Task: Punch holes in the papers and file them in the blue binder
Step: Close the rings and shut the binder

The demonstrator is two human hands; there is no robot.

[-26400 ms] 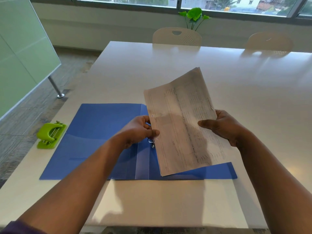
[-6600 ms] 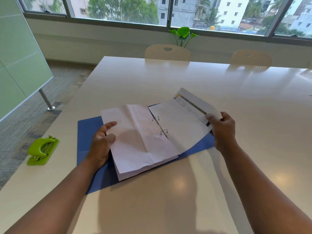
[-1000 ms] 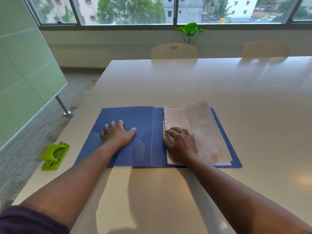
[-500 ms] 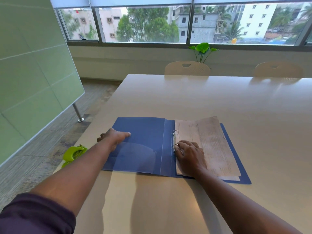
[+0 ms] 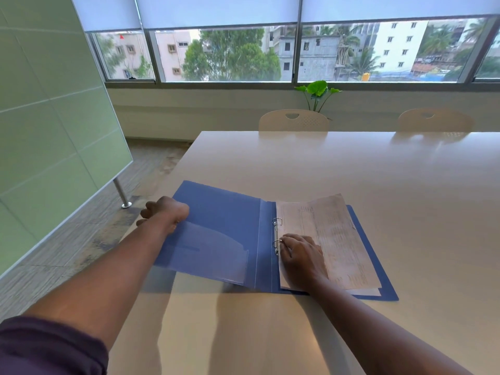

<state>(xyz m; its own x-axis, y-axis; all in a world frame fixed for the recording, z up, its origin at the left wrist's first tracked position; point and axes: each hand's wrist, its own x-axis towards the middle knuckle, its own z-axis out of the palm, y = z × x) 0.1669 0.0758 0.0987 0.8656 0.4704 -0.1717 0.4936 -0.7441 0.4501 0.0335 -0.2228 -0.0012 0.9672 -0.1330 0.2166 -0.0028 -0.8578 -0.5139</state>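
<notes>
The blue binder (image 5: 224,220) lies opened out on the white table (image 5: 351,169). A stack of printed papers (image 5: 332,234) sits on its right half, threaded on two metal rings (image 5: 276,221). My right hand (image 5: 301,257) rests flat on the papers beside the nearer ring, fingers spread. My left hand (image 5: 162,212) grips the outer edge of the left cover with curled fingers. That cover looks raised a little off the table, with a shadow under its near edge. The hole punch is not in sight.
Two pale chairs (image 5: 293,120) stand at the table's far side, with a small green plant (image 5: 316,90) on the sill behind. A green glass partition (image 5: 48,131) on a metal leg stands to the left. The table's left edge runs just beside my left hand.
My left hand slid from the middle of the left cover to its outer edge and took hold of it; the cover began to lift. My right hand stayed on the papers. The view tilted up.
</notes>
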